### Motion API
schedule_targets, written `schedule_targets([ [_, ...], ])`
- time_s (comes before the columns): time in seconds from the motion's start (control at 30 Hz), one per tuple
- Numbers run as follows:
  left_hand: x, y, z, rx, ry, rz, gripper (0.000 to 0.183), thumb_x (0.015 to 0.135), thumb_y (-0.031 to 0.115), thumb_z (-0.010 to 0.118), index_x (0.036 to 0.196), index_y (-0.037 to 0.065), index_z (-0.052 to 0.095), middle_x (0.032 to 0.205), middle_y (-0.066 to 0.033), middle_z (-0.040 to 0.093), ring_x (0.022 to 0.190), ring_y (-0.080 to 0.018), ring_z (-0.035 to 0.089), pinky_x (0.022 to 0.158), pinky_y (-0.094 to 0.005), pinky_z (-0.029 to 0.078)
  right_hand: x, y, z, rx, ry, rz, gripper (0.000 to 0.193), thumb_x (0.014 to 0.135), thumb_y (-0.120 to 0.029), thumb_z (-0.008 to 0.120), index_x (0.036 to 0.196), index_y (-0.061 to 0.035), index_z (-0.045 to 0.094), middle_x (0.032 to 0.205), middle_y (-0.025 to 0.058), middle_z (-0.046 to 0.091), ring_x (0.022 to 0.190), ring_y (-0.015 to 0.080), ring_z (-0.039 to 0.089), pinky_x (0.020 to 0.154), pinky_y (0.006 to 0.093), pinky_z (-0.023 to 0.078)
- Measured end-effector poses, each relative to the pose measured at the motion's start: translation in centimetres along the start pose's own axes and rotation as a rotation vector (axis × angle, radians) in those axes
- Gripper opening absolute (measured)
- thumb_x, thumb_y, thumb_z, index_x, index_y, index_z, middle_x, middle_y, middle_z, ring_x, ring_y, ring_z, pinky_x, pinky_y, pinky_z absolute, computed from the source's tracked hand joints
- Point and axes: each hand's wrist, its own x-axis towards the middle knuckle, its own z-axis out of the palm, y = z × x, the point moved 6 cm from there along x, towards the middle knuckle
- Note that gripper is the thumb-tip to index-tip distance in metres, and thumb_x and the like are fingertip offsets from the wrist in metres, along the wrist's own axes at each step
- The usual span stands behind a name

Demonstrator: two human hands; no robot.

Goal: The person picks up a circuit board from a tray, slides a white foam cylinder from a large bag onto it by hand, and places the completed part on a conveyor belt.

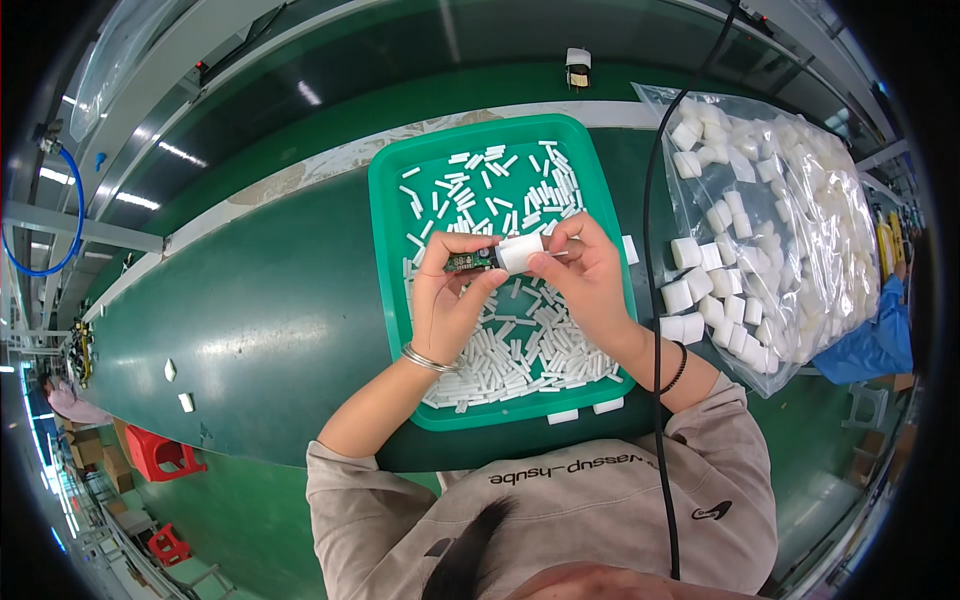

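Pinching a small green circuit board (466, 262) in closed fingers, the left hand (443, 300) meets the right hand (592, 282), its fingertips closed on a white cylinder (518, 253) at the board's end, above a green tray (393, 300) of white sticks (500, 370) on the desk (250, 300). Dark lettering and a small emblem mark the shirt (590, 500); any print on the board is too small to read. Fingers partly hide both pieces. A black cable (657, 370) crosses a clear bag (800, 240) of white rolls.

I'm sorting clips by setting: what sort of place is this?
Probably a factory assembly workshop: a long green work surface, a tray of small white pieces, and a circuit board in the left hand.
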Motion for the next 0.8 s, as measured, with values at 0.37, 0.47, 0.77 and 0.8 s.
schedule_targets([
  [0.37,10.9,0.1,-11.3,0.144,0.478,-0.07,0.027,0.074,0.009,0.066,0.097,0.003,0.053,0.084,-0.0063,0.058,0.074,-0.0134,0.059,0.053,-0.023,0.049,0.4,-3.2,1.8,-0.661,-0.15,-0.403,0.028,0.074,-0.007,0.062,0.1,-0.0037,0.054,0.103,0.0099,0.058,0.098,0.0274,0.052,0.085,0.0354,0.041],
  [0.47,16.3,-2.9,-19.3,0.134,0.735,-0.101,0.034,0.07,0.012,0.068,0.098,0.004,0.051,0.083,-0.0085,0.059,0.063,-0.0156,0.06,0.047,-0.0239,0.045,0.0,-3.6,1.9,-0.805,-0.209,-0.533,0.023,0.073,-0.006,0.061,0.096,-0.0037,0.056,0.101,0.0089,0.058,0.098,0.0276,0.052,0.084,0.036,0.041],
  [0.77,16.4,-3.4,-26.5,-0.022,1.211,0.067,0.079,0.072,0.015,0.068,0.133,0.014,0.017,0.127,-0.0138,0.03,0.098,-0.0295,0.049,0.061,-0.0402,0.053,-0.2,-3.5,1.4,-0.983,-0.177,-0.54,0.025,0.072,-0.009,0.062,0.096,-0.0093,0.056,0.105,0.0039,0.057,0.105,0.026,0.047,0.095,0.0473,0.028],
  [0.8,15.6,-2.6,-26.9,0.075,1.167,0.174,0.076,0.075,0.019,0.066,0.133,0.012,0.017,0.13,-0.0133,0.025,0.098,-0.0291,0.049,0.062,-0.0384,0.052,-0.4,-4.1,2.0,-0.965,-0.198,-0.547,0.025,0.072,-0.009,0.062,0.096,-0.0093,0.056,0.105,0.0039,0.057,0.105,0.026,0.047,0.095,0.0473,0.028],
])
